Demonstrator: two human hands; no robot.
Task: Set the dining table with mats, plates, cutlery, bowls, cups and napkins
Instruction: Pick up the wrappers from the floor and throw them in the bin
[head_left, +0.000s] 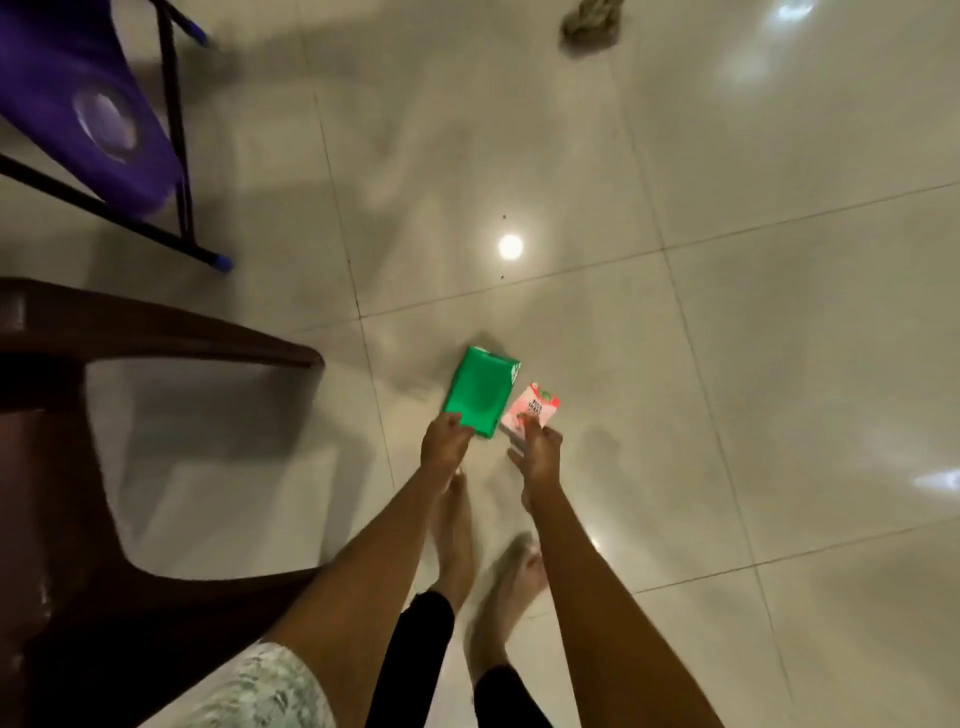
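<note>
I look down at a glossy tiled floor while walking. My left hand (448, 438) grips the near end of a green napkin pack (480, 394), held out in front of me above the floor. My right hand (540, 451) pinches a small pink and white carton (532, 413) just to the right of the green pack; the two packs nearly touch. Both arms are stretched forward. My bare feet show below the hands. No table, plates or cutlery are in view.
A dark brown plastic chair (156, 343) stands close on my left. Behind it is a purple seat on a black metal frame (176, 156). A crumpled cloth (592, 23) lies on the floor at the far top. Open floor tiles (753, 312) stretch ahead and to the right.
</note>
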